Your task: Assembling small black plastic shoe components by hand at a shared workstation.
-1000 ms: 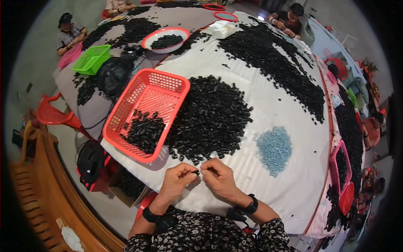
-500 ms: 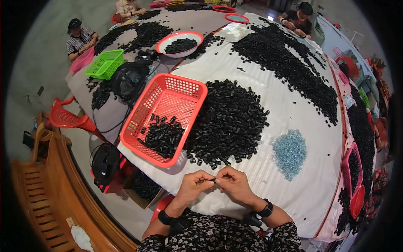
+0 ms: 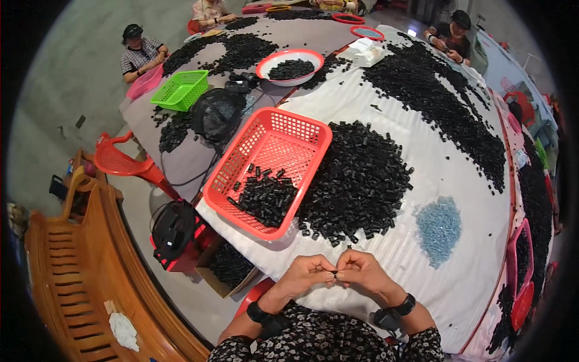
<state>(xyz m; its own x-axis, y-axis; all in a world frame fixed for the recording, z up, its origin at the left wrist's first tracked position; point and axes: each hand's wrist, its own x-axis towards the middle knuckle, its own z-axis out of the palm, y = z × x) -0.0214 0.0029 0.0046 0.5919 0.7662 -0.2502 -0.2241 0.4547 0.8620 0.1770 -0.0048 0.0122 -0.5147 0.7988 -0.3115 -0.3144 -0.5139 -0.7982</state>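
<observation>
Close to the table's near edge, my left hand [image 3: 306, 273] and my right hand [image 3: 363, 273] meet fingertip to fingertip. Both are closed in a pinch on one small black plastic piece [image 3: 335, 274], mostly covered by the fingers. Just beyond them spreads a large heap of similar black pieces [image 3: 356, 181]. A red perforated basket [image 3: 265, 114] touches the heap's left side, with more black pieces inside its near end. Right of my hands lies a pile of tiny light-blue pieces [image 3: 438, 231], too small to make out singly.
A white cloth [image 3: 386, 241] covers my table. Farther off are a red-rimmed white bowl [image 3: 289, 62], a green basket [image 3: 180, 90] and a black bag [image 3: 215, 114]. Other people sit around the far edges. A wooden bench [image 3: 114, 283] and a cardboard box [image 3: 224, 268] stand at left.
The whole scene has shifted to the right in the picture as the head turned a little left. Both hands stay together on the small black piece, their fingers only slightly moved.
</observation>
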